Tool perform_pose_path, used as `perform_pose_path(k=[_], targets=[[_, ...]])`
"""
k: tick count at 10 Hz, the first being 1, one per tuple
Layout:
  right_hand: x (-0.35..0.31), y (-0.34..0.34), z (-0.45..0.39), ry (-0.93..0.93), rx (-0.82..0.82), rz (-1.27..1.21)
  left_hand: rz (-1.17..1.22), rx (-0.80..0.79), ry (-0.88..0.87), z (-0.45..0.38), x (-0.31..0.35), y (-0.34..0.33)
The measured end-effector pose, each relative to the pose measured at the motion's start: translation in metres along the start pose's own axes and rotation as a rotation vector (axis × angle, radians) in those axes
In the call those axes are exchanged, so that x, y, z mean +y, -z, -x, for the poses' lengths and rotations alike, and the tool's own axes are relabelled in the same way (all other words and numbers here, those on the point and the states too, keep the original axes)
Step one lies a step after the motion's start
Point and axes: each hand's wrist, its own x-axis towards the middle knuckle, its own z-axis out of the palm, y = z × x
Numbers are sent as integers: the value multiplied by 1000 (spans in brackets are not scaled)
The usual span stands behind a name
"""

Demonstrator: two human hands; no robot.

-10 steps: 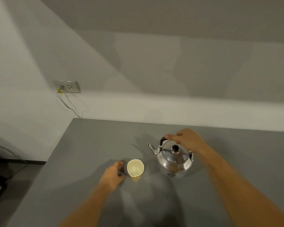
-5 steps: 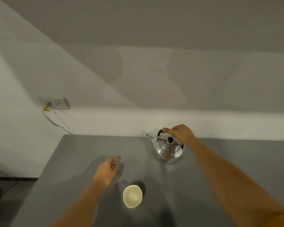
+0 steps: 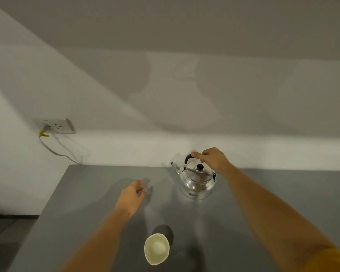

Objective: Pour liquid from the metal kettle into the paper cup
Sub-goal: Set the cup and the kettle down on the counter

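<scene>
Metal kettle [image 3: 197, 180] at the table's [image 3: 86, 203] far edge, handle gripped by right hand [image 3: 212, 159]; left hand [image 3: 131, 197] loosely spread, empty.

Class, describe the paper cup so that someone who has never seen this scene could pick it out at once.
Start at the grey table against the white wall. The metal kettle stands near its far edge; the paper cup stands alone at the near edge, untouched. It is the only pale, open-topped thing there, small beside the shiny lidded kettle.
</scene>
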Motion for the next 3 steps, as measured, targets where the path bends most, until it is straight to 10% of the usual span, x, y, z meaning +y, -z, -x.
perform_pose_path(k=[3], targets=[[-14,9,38,195,146,248,28,24,-59,26,17,16]])
